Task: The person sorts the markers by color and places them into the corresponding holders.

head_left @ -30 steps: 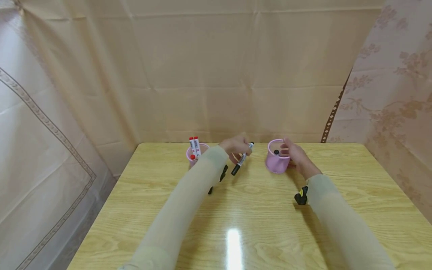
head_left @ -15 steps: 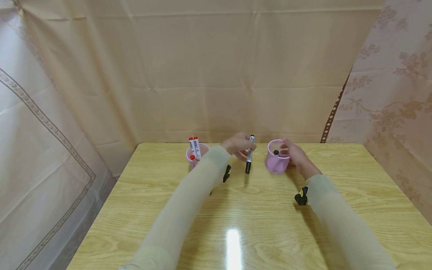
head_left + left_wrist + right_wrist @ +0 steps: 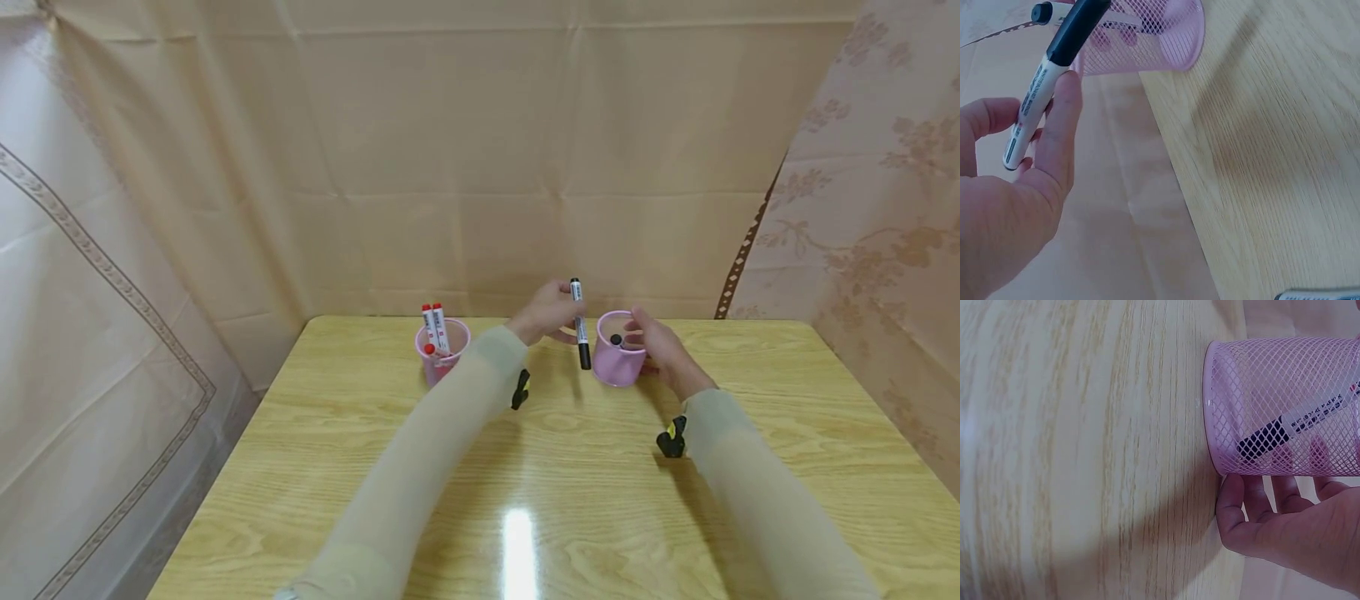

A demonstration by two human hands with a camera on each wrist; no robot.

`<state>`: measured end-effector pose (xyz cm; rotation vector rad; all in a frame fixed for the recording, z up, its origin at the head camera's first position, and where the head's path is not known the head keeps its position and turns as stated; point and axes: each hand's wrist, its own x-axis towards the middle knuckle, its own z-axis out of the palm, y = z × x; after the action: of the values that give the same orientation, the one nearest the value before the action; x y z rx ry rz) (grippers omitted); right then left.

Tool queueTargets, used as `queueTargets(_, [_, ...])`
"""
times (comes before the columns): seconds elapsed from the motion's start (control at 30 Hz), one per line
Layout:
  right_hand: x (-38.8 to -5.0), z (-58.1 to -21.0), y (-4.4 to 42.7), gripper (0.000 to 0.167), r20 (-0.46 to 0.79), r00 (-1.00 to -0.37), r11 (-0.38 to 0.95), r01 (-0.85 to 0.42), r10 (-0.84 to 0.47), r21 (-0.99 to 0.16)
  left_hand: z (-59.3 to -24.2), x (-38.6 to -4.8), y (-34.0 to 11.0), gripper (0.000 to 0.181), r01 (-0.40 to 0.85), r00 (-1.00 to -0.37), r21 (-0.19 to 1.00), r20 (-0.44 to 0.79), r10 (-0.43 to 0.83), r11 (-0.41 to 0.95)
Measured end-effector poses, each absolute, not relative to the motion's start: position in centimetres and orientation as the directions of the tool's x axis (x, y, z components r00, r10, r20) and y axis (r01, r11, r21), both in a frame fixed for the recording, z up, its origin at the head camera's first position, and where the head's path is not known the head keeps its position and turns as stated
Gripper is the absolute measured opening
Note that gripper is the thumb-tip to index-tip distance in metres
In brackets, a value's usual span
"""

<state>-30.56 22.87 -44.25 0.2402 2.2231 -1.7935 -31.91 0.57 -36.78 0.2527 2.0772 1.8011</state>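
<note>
Three red-capped markers (image 3: 440,328) stood in a pink mesh left cup (image 3: 432,372), near the far edge of the bench (image 3: 300,467), left of its middle. Next, one left hand (image 3: 546,312): thumb and fingers clamped on a black-capped marker (image 3: 579,323), held above the bench, long axis nearly upright, larger cap downward. This lay just left of the right cup (image 3: 617,367), also by the far edge; contact could not be told. Inside leaned one further marker (image 3: 1319,412). Last, one right hand (image 3: 667,346), fingers curled against that cup's right side, opposite the held marker.
</note>
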Motion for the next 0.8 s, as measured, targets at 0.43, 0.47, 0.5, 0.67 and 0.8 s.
queueTargets(0.43, [-30.5,-44.0,22.8,0.081,-0.328,-0.944,0.222,0.313,-0.035,-0.924,-36.3,-32.2,1.9,0.031,-0.126,-0.954,0.99,-0.102,0.281,-0.069])
queueTargets(0.47, [-30.5,-44.0,22.8,0.081,-0.329,-0.944,0.225,0.314,-0.032,-0.922,-36.2,-32.2,2.0,0.03,-0.126,-0.957,0.989,-0.101,0.272,-0.077])
queueTargets(0.5, [-30.5,-44.0,22.7,0.081,-0.331,-0.943,0.227,0.316,-0.031,-0.921,-36.2,-32.2,2.1,0.028,-0.124,-0.959,0.989,-0.097,0.266,-0.085])
queueTargets(0.67, [-30.5,-44.1,22.7,0.083,-0.328,-0.944,0.236,0.312,-0.034,-0.92,-35.9,-32.2,2.6,0.021,-0.096,-0.977,0.985,-0.065,0.201,-0.146])
queueTargets(0.8, [-30.5,-44.2,22.6,0.084,-0.324,-0.946,0.225,0.308,-0.034,-0.924,-35.8,-32.3,2.9,0.027,-0.07,-0.992,0.972,-0.044,0.12,-0.224])
